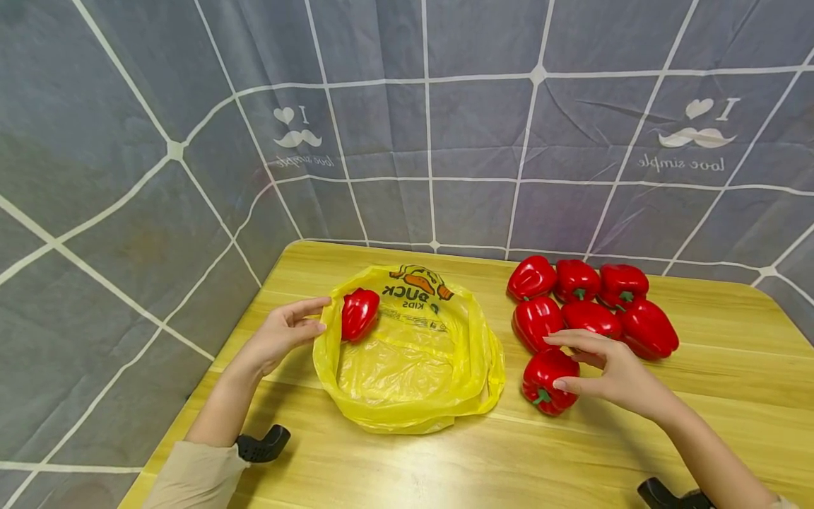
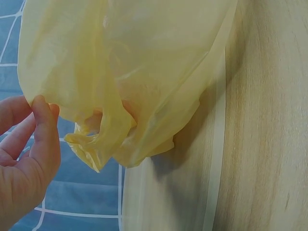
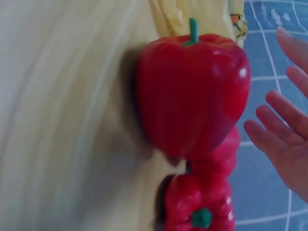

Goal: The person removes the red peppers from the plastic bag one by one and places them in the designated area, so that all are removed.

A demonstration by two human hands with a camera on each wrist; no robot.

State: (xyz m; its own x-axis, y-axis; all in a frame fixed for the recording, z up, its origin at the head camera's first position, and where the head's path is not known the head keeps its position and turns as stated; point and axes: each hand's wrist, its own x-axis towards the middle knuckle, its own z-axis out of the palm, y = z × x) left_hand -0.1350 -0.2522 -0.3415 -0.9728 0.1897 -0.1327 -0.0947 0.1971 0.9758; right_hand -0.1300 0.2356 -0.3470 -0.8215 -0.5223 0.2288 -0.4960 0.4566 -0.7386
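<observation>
A yellow plastic bag (image 1: 407, 417) printed with a duck lies on the table with its mouth spread wide. Inside it, at the left, sits one red bell pepper (image 1: 360, 315). My left hand (image 1: 282, 334) pinches the bag's left rim between thumb and fingers; the left wrist view shows the thin film (image 2: 62, 53) at the fingertips. My right hand (image 1: 613, 371) hovers over the nearest bell pepper (image 1: 548, 382), which has a green stem. In the right wrist view, the spread fingers (image 3: 284, 113) stand apart from that pepper (image 3: 192, 91).
Behind the nearest pepper, several more red bell peppers (image 1: 591, 318) cluster at the right of the wooden table (image 1: 718, 410). A grey grid-patterned cloth (image 1: 477, 141) hangs behind and to the left. The bag lies left of the pepper cluster.
</observation>
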